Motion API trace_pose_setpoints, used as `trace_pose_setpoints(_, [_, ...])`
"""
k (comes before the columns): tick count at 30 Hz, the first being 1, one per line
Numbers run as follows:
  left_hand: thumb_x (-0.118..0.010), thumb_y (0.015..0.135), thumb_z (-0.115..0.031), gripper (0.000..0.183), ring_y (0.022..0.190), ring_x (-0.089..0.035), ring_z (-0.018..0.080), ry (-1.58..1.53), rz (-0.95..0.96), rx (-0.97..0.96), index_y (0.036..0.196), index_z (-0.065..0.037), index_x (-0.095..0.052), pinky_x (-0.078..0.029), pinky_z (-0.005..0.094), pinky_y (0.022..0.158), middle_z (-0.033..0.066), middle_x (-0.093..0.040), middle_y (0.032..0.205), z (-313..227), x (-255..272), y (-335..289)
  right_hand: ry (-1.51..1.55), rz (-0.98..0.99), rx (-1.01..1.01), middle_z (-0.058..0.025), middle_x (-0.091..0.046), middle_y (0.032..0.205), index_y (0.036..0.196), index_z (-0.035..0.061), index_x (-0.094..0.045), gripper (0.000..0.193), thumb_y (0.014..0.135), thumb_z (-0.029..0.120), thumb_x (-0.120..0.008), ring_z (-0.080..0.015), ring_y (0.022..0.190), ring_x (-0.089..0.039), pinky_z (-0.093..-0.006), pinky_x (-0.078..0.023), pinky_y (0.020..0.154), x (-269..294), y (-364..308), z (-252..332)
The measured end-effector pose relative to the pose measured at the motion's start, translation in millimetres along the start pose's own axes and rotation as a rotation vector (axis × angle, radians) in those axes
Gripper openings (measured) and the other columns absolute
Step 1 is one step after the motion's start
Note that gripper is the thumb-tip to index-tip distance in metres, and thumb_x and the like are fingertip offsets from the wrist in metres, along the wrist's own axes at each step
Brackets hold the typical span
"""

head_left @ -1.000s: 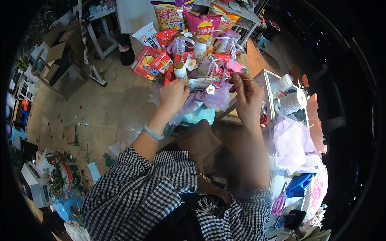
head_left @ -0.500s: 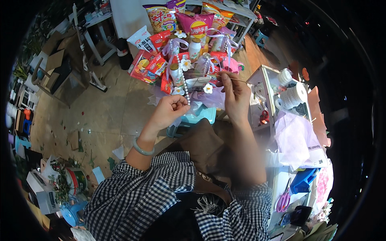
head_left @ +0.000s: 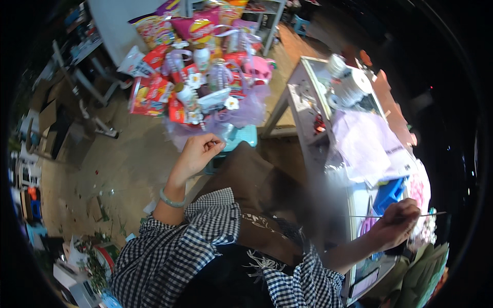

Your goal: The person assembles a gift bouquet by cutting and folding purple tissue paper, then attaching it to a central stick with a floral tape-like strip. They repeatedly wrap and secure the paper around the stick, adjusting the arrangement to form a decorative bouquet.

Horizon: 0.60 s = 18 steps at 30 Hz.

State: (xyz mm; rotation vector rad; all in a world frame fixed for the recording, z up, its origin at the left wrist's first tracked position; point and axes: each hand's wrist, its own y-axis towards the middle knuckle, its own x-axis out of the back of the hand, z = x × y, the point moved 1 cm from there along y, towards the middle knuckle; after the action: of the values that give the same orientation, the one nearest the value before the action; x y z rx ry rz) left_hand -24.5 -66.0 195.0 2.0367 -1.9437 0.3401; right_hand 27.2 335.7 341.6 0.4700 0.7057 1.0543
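My left hand (head_left: 201,154) is closed in a pinch just below the snack bouquet (head_left: 169,128). What sits between its fingertips is too small to make out; a string of white beads (head_left: 202,124) hangs close above it. Off to the right, over the white shelf unit, my right hand (head_left: 395,225) is closed around a thin straight stick (head_left: 435,213) that pokes out on both sides. The bouquet has chip bags (head_left: 197,30), small bottles (head_left: 201,57), red snack packs (head_left: 151,95) and white flowers (head_left: 195,80) in lilac wrap.
A turquoise stool (head_left: 240,137) stands under the bouquet. On the shelf unit (head_left: 336,115) at the right lie white ribbon spools (head_left: 355,82), lilac wrapping sheets (head_left: 362,138), a blue holder (head_left: 391,192) and purple scissors (head_left: 367,224). Cardboard (head_left: 47,114) and a chair stand far left.
My right hand has swung from the bouquet down and right, carrying the stick. My left hand has dropped slightly, away from the bouquet. The whole view has shifted to the right.
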Motion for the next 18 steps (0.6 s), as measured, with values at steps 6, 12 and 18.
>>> trace_pose_setpoints(6, [-0.065,0.087,-0.014,0.015,0.058,-0.047,0.003,-0.103,0.382,-0.096,0.088,0.001,-0.065,-0.039,0.0206,0.053,-0.0021,-0.057,0.064,-26,-105,9,-1.162,0.202,-0.036,-0.0155,-0.056,0.08,0.089,0.0006,-0.058,0.006,0.085,0.004,-0.059,-0.0289,0.068,-0.055,-0.0326,-0.043,0.062,62,-46,-47])
trace_pose_setpoints(12, [-0.063,0.088,-0.013,0.014,0.062,-0.053,0.0042,-0.255,0.547,-0.137,0.092,0.0,-0.064,-0.043,0.02,0.057,-0.0009,-0.059,0.07,-72,-172,26,-1.384,0.313,-0.105,-0.0143,-0.055,0.098,0.112,0.0051,-0.052,0.029,0.085,0.012,-0.06,-0.0339,0.072,-0.061,-0.041,-0.051,0.058,51,-61,-62])
trace_pose_setpoints(18, [-0.059,0.091,-0.012,0.018,0.069,-0.056,0.0063,-0.281,0.451,-0.396,0.104,0.0,-0.063,-0.047,0.02,0.064,0.0019,-0.063,0.083,-114,-215,39,-1.646,0.317,0.08,-0.0128,-0.051,0.097,0.122,-0.0011,-0.049,0.056,0.067,-0.002,-0.06,-0.0261,0.077,-0.06,-0.0322,-0.053,0.057,52,-31,-79])
